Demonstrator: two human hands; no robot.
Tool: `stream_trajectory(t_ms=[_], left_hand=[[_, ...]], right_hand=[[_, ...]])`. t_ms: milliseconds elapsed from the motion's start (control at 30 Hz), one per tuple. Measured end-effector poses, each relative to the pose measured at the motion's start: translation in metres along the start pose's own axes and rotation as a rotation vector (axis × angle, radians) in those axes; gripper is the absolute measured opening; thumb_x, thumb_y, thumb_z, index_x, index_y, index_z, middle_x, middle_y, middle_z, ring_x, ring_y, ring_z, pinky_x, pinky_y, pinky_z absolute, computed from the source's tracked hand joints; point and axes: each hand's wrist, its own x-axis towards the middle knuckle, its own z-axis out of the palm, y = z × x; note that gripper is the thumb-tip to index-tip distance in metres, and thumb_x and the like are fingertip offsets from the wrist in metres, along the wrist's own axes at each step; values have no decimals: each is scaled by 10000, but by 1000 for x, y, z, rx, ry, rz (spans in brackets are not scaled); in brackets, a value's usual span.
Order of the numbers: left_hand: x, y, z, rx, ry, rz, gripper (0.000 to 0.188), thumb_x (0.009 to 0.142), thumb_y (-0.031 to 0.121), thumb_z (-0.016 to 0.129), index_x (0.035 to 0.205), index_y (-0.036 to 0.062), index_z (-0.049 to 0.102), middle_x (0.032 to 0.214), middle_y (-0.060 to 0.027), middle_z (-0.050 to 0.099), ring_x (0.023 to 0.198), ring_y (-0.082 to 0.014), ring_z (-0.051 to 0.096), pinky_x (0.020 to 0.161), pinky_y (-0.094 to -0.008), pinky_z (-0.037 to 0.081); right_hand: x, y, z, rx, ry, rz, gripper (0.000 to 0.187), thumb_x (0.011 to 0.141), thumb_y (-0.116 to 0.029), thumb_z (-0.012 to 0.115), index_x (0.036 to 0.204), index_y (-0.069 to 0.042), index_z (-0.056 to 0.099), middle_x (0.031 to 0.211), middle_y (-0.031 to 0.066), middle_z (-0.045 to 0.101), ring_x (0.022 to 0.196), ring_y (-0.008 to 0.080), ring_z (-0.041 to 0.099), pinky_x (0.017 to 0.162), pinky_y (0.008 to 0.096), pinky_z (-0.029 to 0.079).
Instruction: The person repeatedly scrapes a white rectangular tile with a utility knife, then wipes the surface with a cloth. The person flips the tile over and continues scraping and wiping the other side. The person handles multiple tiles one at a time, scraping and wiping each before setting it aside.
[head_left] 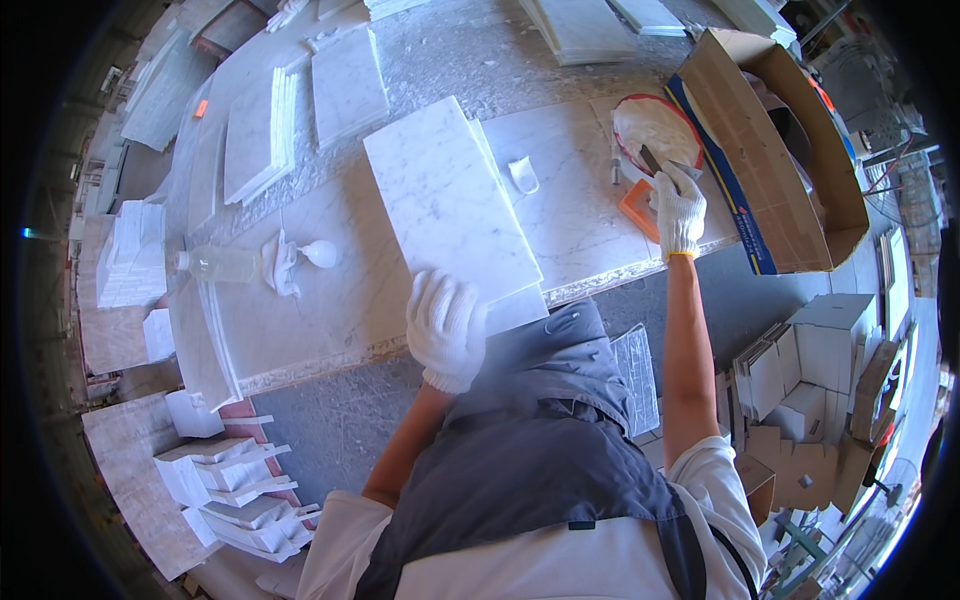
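My left hand (447,330), in a white knit glove, has its fingers curled over the near left corner of a white marble tile (450,190). The tile lies on top of another at a slant across the table edge. My right hand (680,212), gloved too, is closed on a putty knife (686,172) beside a round red-rimmed dish of white paste (655,125). Close to that hand lies an orange plastic scraper (638,212). A small white piece (523,175) sits right of the tile.
An open cardboard box (780,160) stands at the right table end. On the left lie a clear bottle (215,264) and a crumpled white cloth (281,264). Stacked marble tiles (262,140) stand farther back. White cartons (830,340) are on the floor at right.
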Motion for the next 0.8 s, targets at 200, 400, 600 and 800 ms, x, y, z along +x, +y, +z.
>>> stream_trajectory(t_ms=[200, 400, 600, 800], left_hand=[[7, 2, -2, -20, 2, 10, 268, 834, 173, 754, 1089, 89, 744, 1185, -122, 677, 1171, -403, 631, 1012, -505, 510], [9, 0, -7, -86, -32, -50, 252, 793, 137, 745, 1037, 77, 733, 1134, -135, 682, 1136, -415, 638, 948, -468, 526], [5, -3, -10, -181, 109, 15, 270, 780, 121, 778, 1046, 73, 762, 1131, -137, 684, 1113, -402, 651, 1003, -485, 538], [-3, -1, -22, -219, 5, 24, 285, 794, 140, 782, 1070, 73, 760, 1128, -135, 693, 1139, -359, 655, 1052, -528, 508]], right_hand=[[-4, -6, -1, 33, 2, -4, 296, 948, -123, 700, 1217, -10, 750, 827, 9, 697, 656, 72, 601, 581, 239, 490], [-52, -36, 7, 214, -259, 30, 305, 964, -127, 713, 1245, -9, 732, 950, 21, 729, 768, 75, 650, 669, 234, 549], [-114, -69, 54, 184, -559, 132, 300, 972, -163, 722, 1230, -11, 726, 930, 20, 730, 743, 77, 665, 674, 234, 581], [-141, -69, 91, 139, -730, 38, 349, 962, -176, 727, 1252, 18, 716, 848, 9, 697, 678, 69, 609, 642, 230, 534]])
